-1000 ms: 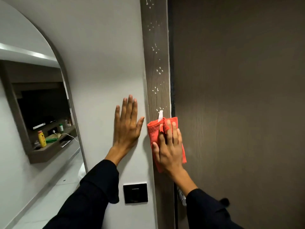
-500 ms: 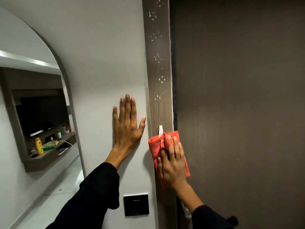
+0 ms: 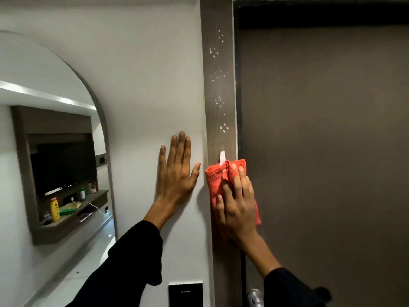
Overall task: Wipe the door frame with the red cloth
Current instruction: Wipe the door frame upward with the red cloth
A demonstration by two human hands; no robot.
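Observation:
The brown wooden door frame [image 3: 218,85] runs vertically through the middle of the view, with several white specks on it above the cloth. My right hand [image 3: 238,202] presses the folded red cloth [image 3: 215,180] flat against the frame, fingers spread over it; a small white tag sticks up from the cloth's top edge. My left hand [image 3: 177,173] lies flat on the white wall [image 3: 143,85] just left of the frame, fingers apart and holding nothing.
The dark brown door [image 3: 321,151] fills the right side, its metal handle [image 3: 254,295] low down. A black wall switch [image 3: 185,294] sits under my left arm. An arched mirror [image 3: 51,151] on the left reflects a shelf with bottles.
The view has tilted upward, so the door's top edge shows now. My right hand and the cloth sit lower on the frame, with cleaned wood above them. The left hand stays on the wall.

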